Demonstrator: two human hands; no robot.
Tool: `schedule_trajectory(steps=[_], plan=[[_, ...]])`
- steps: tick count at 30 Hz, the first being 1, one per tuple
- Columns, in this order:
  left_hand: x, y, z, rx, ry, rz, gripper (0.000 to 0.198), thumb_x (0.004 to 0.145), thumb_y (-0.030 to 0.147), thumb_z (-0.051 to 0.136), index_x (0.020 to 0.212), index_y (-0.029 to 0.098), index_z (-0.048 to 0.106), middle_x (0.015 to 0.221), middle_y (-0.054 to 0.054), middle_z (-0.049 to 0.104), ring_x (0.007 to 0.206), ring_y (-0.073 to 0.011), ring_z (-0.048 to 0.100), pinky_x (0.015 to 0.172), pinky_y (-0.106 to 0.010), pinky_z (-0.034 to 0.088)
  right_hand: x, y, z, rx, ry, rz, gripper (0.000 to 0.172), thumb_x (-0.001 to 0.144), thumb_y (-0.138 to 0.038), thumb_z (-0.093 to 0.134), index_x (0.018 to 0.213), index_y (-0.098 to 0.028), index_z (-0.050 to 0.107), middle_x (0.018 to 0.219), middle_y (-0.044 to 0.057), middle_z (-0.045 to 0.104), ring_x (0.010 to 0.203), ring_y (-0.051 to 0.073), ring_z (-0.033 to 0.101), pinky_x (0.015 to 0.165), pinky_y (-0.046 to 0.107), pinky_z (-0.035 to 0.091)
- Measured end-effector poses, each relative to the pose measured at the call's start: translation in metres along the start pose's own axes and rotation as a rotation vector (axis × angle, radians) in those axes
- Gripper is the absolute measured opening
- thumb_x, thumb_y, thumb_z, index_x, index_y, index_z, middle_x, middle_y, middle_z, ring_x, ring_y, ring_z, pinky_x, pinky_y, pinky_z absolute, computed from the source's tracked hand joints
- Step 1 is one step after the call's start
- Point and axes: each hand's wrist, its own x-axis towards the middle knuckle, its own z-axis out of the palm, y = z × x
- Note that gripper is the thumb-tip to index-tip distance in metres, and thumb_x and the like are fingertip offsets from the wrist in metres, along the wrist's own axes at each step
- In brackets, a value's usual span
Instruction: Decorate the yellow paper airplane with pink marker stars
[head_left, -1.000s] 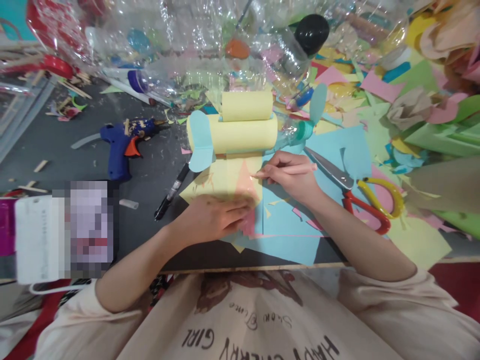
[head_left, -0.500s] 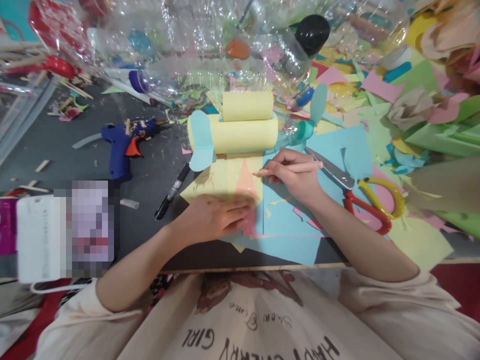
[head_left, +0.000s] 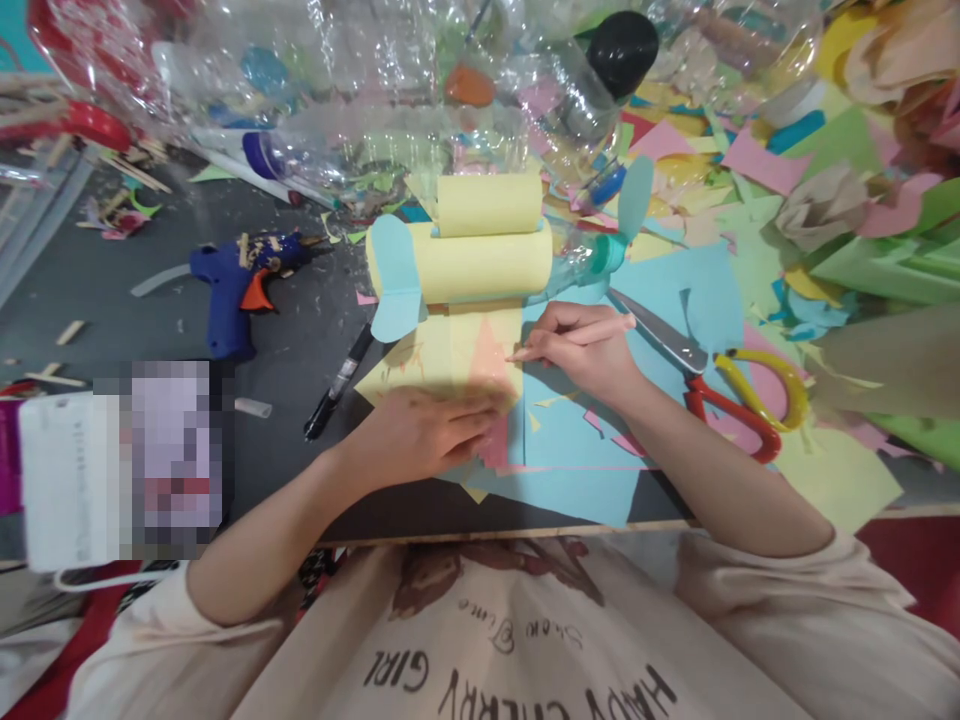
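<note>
My left hand (head_left: 424, 432) lies flat with fingers together, pressing down a pink paper triangle (head_left: 491, 372) on a yellow sheet (head_left: 442, 358). My right hand (head_left: 589, 350) is closed in a pinch on a pink pencil (head_left: 585, 338), whose tip touches the triangle's right edge. Just beyond stands a yellow paper-wrapped bottle model (head_left: 472, 262) with light blue fins (head_left: 395, 278) and a smaller yellow roll on top. Light blue paper (head_left: 577, 455) lies under my right wrist.
Red-and-yellow scissors (head_left: 724, 385) lie right of my right hand. A black marker (head_left: 339, 385) and a blue glue gun (head_left: 236, 285) lie to the left. Clear plastic bottles (head_left: 390, 90) crowd the back. Coloured paper scraps (head_left: 825, 230) cover the right side. A white device (head_left: 71, 480) sits at the left.
The camera view has shifted slightly. The pencil tip has slid a little along the triangle's right edge. My left hand stays pressed on the paper.
</note>
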Motion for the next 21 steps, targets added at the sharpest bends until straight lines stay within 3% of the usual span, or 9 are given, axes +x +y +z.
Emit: schedule_trajectory(steps=[7,21], plan=[[-0.0009,0.0001,0.0,-0.023,-0.079,-0.033,0.029,0.104,0.027,0.043,0.117,0.021,0.069,0.115,-0.001,0.077,0.1,-0.0133,0.074,0.069,-0.022,0.055,-0.0012,0.0003,0.0013,0.001,0.126,-0.044,0.025,0.07,-0.03,0.06,0.048,-0.023,0.051,0.047,-0.003,0.058,0.043,0.01,0.047,0.044,0.026,0.037],[-0.0008,-0.0004,-0.0005,-0.023,-0.063,-0.016,0.033,0.105,0.027,0.039,0.119,0.02,0.069,0.118,-0.001,0.076,0.103,-0.0126,0.074,0.069,-0.022,0.056,0.0001,-0.0015,0.002,-0.019,0.035,0.0,0.025,0.066,-0.029,0.059,0.045,-0.023,0.048,0.048,-0.002,0.054,0.047,0.011,0.048,0.047,0.028,0.036]])
